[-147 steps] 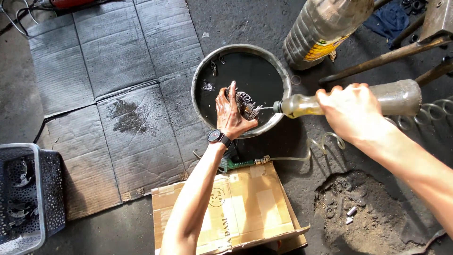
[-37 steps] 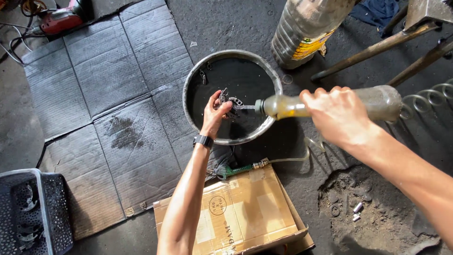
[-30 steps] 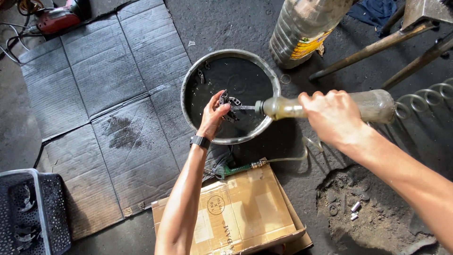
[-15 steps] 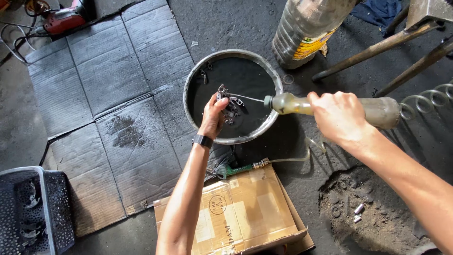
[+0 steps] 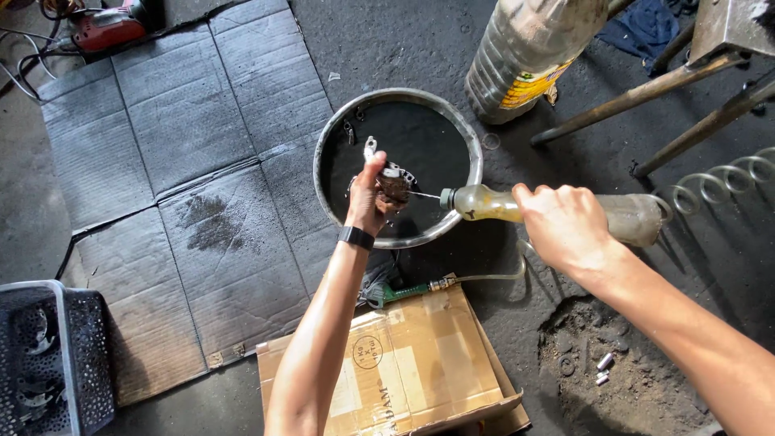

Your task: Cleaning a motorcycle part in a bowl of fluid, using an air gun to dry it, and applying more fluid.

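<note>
Squirting a greasy part over the basin

My left hand [image 5: 367, 202] is gripping a small metal part [image 5: 393, 182] above the round metal basin [image 5: 468, 145], while my right hand [image 5: 565, 226] is squeezing a plastic bottle [image 5: 492, 203], its nozzle pointing at the part.

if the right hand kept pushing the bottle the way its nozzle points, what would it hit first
Most likely the small metal part that the left hand holds over the round basin; the squeeze bottle in the right hand already points almost at it.

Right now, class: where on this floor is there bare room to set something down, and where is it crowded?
Bare: the flattened cardboard sheets between basin and basket. Crowded: around the basin, where left hand, right hand with squeeze bottle, and carton gather.
</note>
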